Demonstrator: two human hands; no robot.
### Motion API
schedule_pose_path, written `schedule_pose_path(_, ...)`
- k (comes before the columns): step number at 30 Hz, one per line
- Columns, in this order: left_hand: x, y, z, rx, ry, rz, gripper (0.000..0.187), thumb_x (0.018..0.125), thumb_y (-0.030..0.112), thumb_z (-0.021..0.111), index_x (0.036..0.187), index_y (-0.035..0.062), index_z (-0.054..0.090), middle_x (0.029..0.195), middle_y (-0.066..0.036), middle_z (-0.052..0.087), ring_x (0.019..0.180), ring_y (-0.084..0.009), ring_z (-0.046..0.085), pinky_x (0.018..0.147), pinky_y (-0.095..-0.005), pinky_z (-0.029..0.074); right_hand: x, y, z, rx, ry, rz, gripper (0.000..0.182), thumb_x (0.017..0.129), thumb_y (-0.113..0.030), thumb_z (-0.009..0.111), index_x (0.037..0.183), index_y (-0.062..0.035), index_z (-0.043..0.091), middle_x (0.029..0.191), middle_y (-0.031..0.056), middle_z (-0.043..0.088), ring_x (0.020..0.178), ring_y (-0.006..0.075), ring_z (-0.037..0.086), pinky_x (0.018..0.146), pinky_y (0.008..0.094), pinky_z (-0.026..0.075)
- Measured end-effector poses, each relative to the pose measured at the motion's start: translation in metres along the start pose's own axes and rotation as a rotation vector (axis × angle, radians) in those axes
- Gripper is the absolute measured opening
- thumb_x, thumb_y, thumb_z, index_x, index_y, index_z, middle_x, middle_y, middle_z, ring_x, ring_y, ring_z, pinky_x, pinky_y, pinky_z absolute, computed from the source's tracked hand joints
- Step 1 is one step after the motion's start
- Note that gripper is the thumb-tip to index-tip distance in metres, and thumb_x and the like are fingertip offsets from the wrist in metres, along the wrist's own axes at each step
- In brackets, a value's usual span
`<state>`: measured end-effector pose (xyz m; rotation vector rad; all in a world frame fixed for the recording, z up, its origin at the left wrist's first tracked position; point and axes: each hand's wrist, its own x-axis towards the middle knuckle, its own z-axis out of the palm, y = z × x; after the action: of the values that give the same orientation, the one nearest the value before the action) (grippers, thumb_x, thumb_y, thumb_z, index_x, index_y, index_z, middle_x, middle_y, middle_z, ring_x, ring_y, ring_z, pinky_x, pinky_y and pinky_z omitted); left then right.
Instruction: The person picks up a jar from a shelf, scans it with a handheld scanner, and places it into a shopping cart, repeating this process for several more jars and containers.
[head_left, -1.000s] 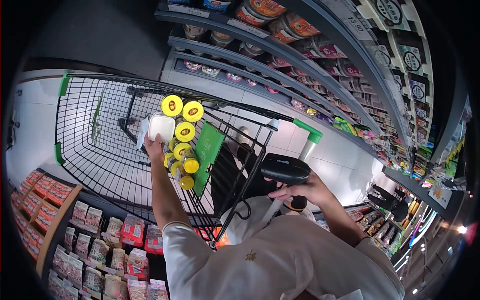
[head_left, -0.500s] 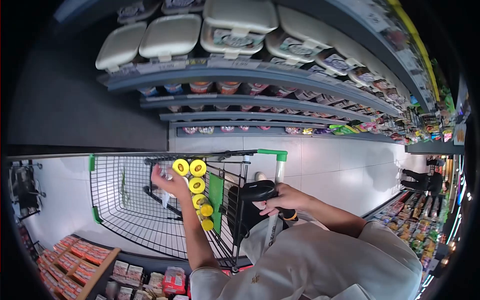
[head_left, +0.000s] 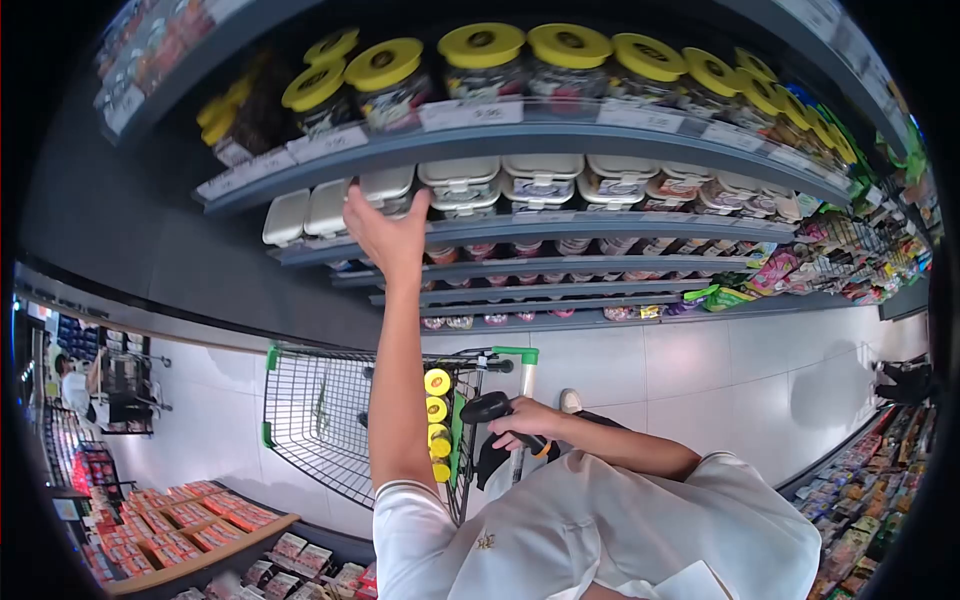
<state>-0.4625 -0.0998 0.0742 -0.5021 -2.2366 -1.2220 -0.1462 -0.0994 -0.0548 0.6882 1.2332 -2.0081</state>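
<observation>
My left hand [head_left: 388,232] reaches up to a middle shelf, with its thumb and fingers at either side of a white-lidded container [head_left: 386,182]. Similar containers stand in the same row. In my right hand [head_left: 532,420] is the cart handle [head_left: 529,376], beside a black rounded fitting [head_left: 487,407]. The wire shopping cart [head_left: 325,420] stands below my left arm. Several yellow-lidded jars [head_left: 437,410] sit in it near the handle end, partly hidden by the forearm.
Yellow-lidded jars [head_left: 482,46] line the shelf above. Lower shelves [head_left: 560,285] hold more packages. Red boxes fill a wooden display [head_left: 215,548] at lower left. Another cart [head_left: 130,385] and a person [head_left: 75,385] are at far left. A dark-clothed person [head_left: 905,380] stands at far right.
My left hand has moved from above the cart up to the shelf containers. The view has shifted, showing the upper jar shelf. My right hand remains on the handle.
</observation>
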Motion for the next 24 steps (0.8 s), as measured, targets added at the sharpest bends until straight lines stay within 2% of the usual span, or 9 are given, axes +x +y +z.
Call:
schedule_pose_path(5, 0.008, -0.002, 0.007, -0.028, -0.003, -0.121, 0.086, 0.067, 0.029, 0.091, 0.134, -0.0022, 0.046, 0.133, -0.027, 0.053, 0.126, -0.0455, 0.050, 0.106, -0.0495, 0.042, -0.012, 0.002, -0.012, -0.050, -0.052, -0.029, 0.052, 0.089, -0.020, 0.073, 0.128, 0.0099, 0.057, 0.118, 0.0179, 0.067, 0.101, 0.0320, 0.075, 0.080, 0.0371, 0.065)
schedule_pose_path(8, 0.009, 0.001, 0.005, -0.096, -0.002, -0.154, 0.082, 0.067, 0.027, 0.090, 0.132, -0.0045, 0.050, 0.134, -0.025, 0.054, 0.127, -0.0423, 0.051, 0.106, -0.0477, 0.043, -0.009, 0.012, -0.020, -0.051, -0.040, -0.064, 0.042, 0.084, -0.018, 0.072, 0.113, 0.0105, 0.063, 0.104, 0.0160, 0.070, 0.092, 0.0312, 0.077, 0.073, 0.0367, 0.065)
schedule_pose_path(11, 0.011, -0.015, 0.008, -0.071, 0.076, -0.080, 0.086, 0.067, 0.029, 0.091, 0.135, -0.0056, 0.050, 0.136, -0.023, 0.054, 0.128, -0.0397, 0.052, 0.108, -0.0462, 0.042, -0.019, 0.011, -0.025, -0.040, -0.063, -0.084, 0.039, 0.083, -0.017, 0.072, 0.109, 0.0108, 0.063, 0.102, 0.0161, 0.070, 0.090, 0.0315, 0.077, 0.073, 0.0364, 0.065)
schedule_pose_path(12, 0.012, -0.013, 0.008, -0.084, 0.141, -0.066, 0.087, 0.068, 0.029, 0.093, 0.136, -0.0056, 0.052, 0.138, -0.021, 0.053, 0.129, -0.0355, 0.051, 0.110, -0.0439, 0.041, -0.021, 0.012, -0.028, -0.045, -0.063, -0.097, 0.039, 0.084, -0.017, 0.071, 0.110, 0.0110, 0.063, 0.102, 0.0162, 0.070, 0.090, 0.0315, 0.077, 0.074, 0.0364, 0.065)
schedule_pose_path(15, 0.010, -0.011, -0.007, -0.254, 0.138, -0.065, 0.084, 0.071, 0.023, 0.095, 0.136, -0.0051, 0.051, 0.137, -0.019, 0.054, 0.125, -0.0287, 0.053, 0.109, -0.0389, 0.040, -0.025, 0.016, -0.031, -0.053, -0.075, -0.124, 0.041, 0.084, -0.018, 0.071, 0.112, 0.0118, 0.063, 0.104, 0.0168, 0.071, 0.090, 0.0316, 0.077, 0.074, 0.0362, 0.065)
schedule_pose_path(16, 0.004, -0.003, -0.018, -0.241, 0.126, -0.079, 0.080, 0.073, 0.013, 0.094, 0.138, -0.0023, 0.050, 0.136, -0.017, 0.054, 0.124, -0.0257, 0.053, 0.108, -0.0373, 0.041, -0.027, 0.016, -0.033, -0.055, -0.084, -0.126, 0.042, 0.085, -0.018, 0.071, 0.113, 0.0123, 0.063, 0.105, 0.0171, 0.071, 0.090, 0.0315, 0.077, 0.074, 0.0361, 0.065)
schedule_pose_path(19, -0.034, 0.016, -0.049, -0.545, 0.105, -0.180, 0.075, 0.077, 0.006, 0.090, 0.139, -0.0007, 0.048, 0.136, -0.017, 0.054, 0.124, -0.0253, 0.053, 0.107, -0.0366, 0.043, -0.037, 0.018, -0.036, -0.065, -0.095, -0.187, 0.046, 0.086, -0.019, 0.070, 0.118, 0.0127, 0.062, 0.110, 0.0198, 0.070, 0.092, 0.0302, 0.077, 0.074, 0.0361, 0.065)
schedule_pose_path(21, -0.066, 0.019, -0.073, -0.624, 0.075, -0.215, 0.070, 0.083, -0.003, 0.081, 0.142, 0.0013, 0.044, 0.139, -0.016, 0.053, 0.127, -0.0262, 0.053, 0.107, -0.0366, 0.045, -0.041, 0.026, -0.045, -0.173, -0.080, -0.278, 0.045, 0.086, -0.019, 0.070, 0.118, 0.0107, 0.063, 0.104, 0.0164, 0.073, 0.087, 0.0250, 0.077, 0.073, 0.0344, 0.064)
schedule_pose_path(24, -0.120, 0.029, -0.107, -1.012, -0.050, -0.465, 0.059, 0.091, 0.008, 0.069, 0.143, 0.0031, 0.044, 0.140, -0.015, 0.054, 0.127, -0.0304, 0.055, 0.104, -0.0462, 0.050, -0.088, 0.011, -0.064, -0.406, 0.011, -0.379, 0.039, 0.089, -0.019, 0.073, 0.117, 0.0069, 0.066, 0.097, 0.0112, 0.074, 0.084, 0.0191, 0.077, 0.077, 0.0320, 0.062)
